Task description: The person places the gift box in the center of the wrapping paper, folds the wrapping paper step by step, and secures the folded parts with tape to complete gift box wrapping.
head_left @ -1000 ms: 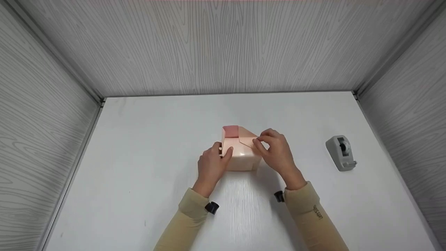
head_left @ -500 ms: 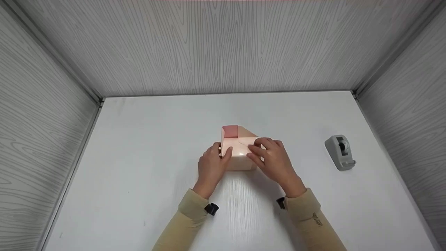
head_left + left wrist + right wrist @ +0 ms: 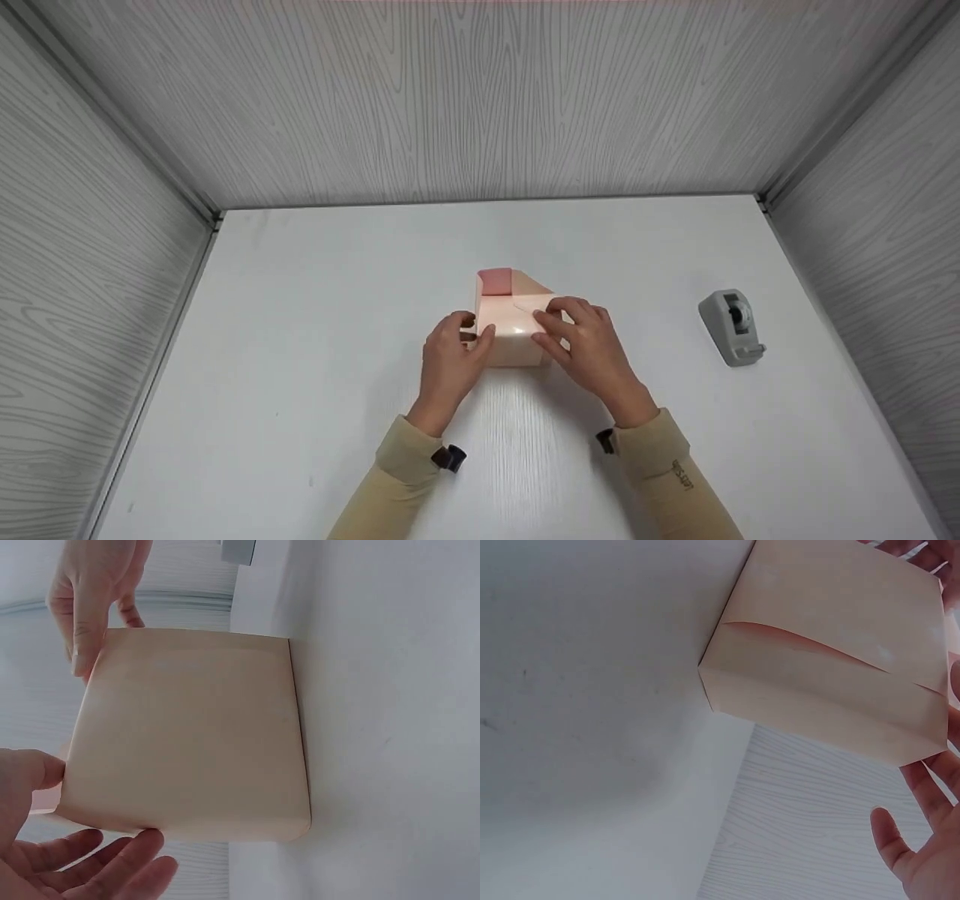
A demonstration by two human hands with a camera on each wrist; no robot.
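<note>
A pale peach folded paper box (image 3: 517, 350) stands on the white table in the middle of the head view, a pink patch (image 3: 495, 283) showing at its far left top. My left hand (image 3: 448, 367) holds its near left corner, thumb on the front edge and fingers loosely bent at the left side. With thumb and fingertips, my right hand (image 3: 598, 354) pinches the top right part, where a slanted paper edge shows. The left wrist view shows one smooth side of the paper box (image 3: 187, 735). A bowed gap (image 3: 802, 641) runs along an overlapping side in the right wrist view.
A grey tape dispenser (image 3: 731, 328) with a roll sits on the right of the white table (image 3: 300, 337). Grey wood-grain panels (image 3: 480, 105) enclose the table at the back and both sides.
My right hand has moved slightly left and down onto the box's top, pressing the lifted flap flat. My left hand has shifted slightly toward me, its fingers loosening from the left side.
</note>
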